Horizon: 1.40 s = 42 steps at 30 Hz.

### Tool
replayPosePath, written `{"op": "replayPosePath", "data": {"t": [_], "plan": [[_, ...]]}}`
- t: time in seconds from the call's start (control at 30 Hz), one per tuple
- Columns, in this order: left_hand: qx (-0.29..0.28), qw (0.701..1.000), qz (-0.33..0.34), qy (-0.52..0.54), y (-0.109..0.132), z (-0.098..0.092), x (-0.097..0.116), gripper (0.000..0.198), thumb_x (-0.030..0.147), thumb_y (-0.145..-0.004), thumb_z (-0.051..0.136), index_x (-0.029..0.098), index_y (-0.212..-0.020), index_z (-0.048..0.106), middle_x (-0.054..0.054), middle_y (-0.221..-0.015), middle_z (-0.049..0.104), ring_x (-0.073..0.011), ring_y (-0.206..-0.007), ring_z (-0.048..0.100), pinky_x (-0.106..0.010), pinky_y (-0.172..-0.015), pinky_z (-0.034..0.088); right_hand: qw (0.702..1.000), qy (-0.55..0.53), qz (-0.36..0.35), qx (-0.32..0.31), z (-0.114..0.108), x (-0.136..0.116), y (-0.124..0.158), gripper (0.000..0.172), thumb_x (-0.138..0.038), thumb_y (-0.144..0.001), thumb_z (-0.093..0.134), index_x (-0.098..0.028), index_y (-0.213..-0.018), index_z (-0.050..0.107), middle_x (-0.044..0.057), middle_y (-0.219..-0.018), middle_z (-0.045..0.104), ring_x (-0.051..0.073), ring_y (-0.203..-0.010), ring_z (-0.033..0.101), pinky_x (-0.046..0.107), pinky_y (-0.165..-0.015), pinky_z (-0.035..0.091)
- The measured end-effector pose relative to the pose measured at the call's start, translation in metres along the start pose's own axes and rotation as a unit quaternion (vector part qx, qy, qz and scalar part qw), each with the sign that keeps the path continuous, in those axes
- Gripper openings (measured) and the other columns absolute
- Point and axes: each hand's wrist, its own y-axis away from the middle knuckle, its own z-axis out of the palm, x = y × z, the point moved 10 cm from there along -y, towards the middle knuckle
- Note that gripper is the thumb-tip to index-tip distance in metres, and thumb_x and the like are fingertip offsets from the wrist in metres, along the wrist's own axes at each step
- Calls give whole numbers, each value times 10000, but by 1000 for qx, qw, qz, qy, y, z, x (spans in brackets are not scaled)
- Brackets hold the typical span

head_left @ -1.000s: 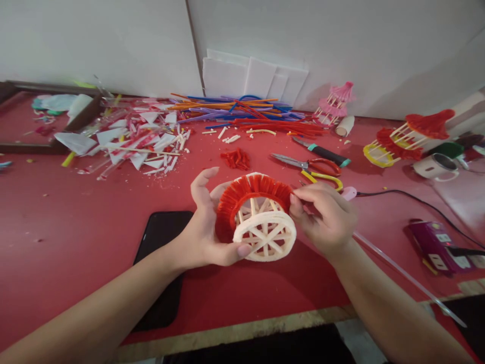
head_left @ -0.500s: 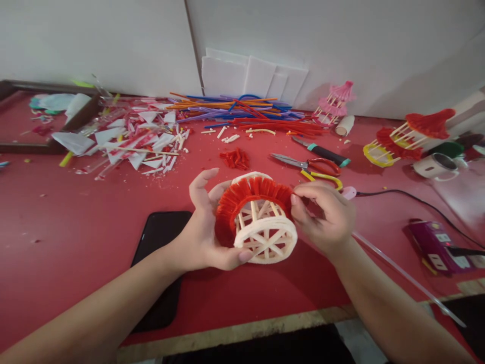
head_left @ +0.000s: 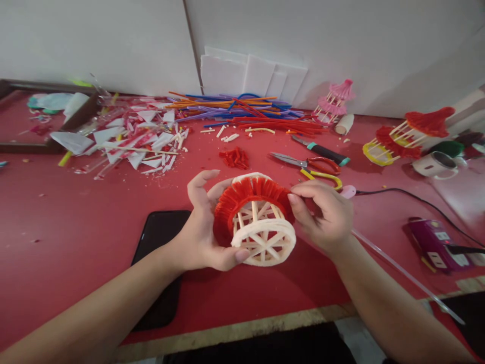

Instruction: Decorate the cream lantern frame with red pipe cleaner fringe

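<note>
My left hand (head_left: 204, 232) grips a small pipe-cleaner pavilion frame (head_left: 265, 242), its thumb on the cream spoked wheel at the near end. A ruffled red band (head_left: 252, 191) of short fuzzy pieces rings the frame's middle, with cream posts running between. At the band's right edge, my right hand (head_left: 322, 212) pinches with thumb and forefinger; whether it holds the band itself or a small red piece is hidden. Behind the frame lies a little pile of short red cut pieces (head_left: 237, 158). Red-handled pliers (head_left: 322, 164) rest beyond my right hand.
Pipe cleaners (head_left: 235, 108) lie along the wall, beside scraps (head_left: 140, 136). A phone (head_left: 161, 283) sits under my left forearm. Finished red and pink pavilions (head_left: 428, 126) stand at the back right, near a metal cup (head_left: 435, 166). A purple power strip (head_left: 439, 247) and glue stick (head_left: 405, 275) lie right.
The frame and both hands have shifted very slightly left in view. The right hand's pinch stays at the red band's right edge.
</note>
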Motion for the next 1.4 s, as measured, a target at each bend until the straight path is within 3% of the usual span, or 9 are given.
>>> {"op": "replayPosePath", "data": {"t": [0.17,0.73,1.0,1.13,1.4], "plan": [[3,1000,-3,-9,0,-2,0,997,438,-696,886,345,-1394,179,-150,-1464,434,-409,-1360,532,-651,-1117,444,999,19,-49,14,-3,-8,0,85,-134,-923,632,-217,-936,623,2,-772,709,141,-705,675,279,-674,568],[-4,1000,-3,5,0,2,1,1017,466,-690,882,322,-1398,166,-176,-1444,431,-422,-1352,539,-705,-1100,441,1000,-6,6,3,-2,0,-1,73,-167,-913,649,-221,-962,655,16,-831,748,163,-761,711,302,-696,582],[-6,1000,-19,6,1,2,0,1041,402,-652,915,345,-1387,180,-148,-1436,432,-422,-1377,513,-700,-1117,429,998,5,-54,15,-4,-10,1,170,-88,-891,663,-217,-996,630,9,-801,707,154,-736,671,299,-683,567],[-5,1000,-17,-1,2,4,0,1008,429,-667,888,393,-1391,187,-92,-1445,428,-397,-1377,512,-688,-1125,426,999,-28,-30,4,-3,-7,-1,138,-120,-904,647,-216,-1002,639,22,-847,730,166,-776,694,313,-708,579],[3,1000,-4,-8,3,3,2,1049,433,-645,913,373,-1410,198,-120,-1438,421,-403,-1386,487,-684,-1133,415,998,-41,-38,-2,0,-11,2,146,-87,-874,657,-216,-937,630,12,-794,697,156,-716,651,303,-652,549]]}}
